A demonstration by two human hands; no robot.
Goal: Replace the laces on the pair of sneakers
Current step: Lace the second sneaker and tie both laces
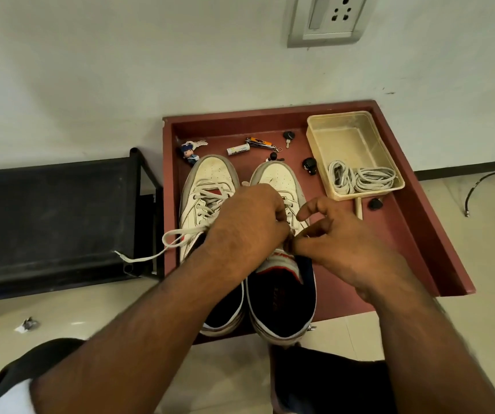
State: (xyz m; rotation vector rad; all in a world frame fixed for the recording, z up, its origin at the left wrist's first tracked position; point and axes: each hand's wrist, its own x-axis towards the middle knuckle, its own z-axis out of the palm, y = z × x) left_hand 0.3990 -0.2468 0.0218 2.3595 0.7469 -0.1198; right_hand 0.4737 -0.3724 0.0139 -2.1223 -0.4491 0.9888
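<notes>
Both sneakers [210, 186] stand on the red bench [404, 234]. Left hand [249, 225] and right hand [344, 237] cover the right sneaker's eyelets, fingers pinched together; the lace gripped is hidden. Spare laces [359, 177] lie in the plastic tub [329, 127].

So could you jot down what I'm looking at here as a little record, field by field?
surface: red tray table by a white wall
shoes: left sneaker, right sneaker, side by side, toes to the wall
left hand: over the right sneaker's lacing
right hand: pinching at the same spot
loose lace: trails off the left sneaker
spare laces: coiled in plastic container
clutter: battery, keys, keychain figure
</notes>
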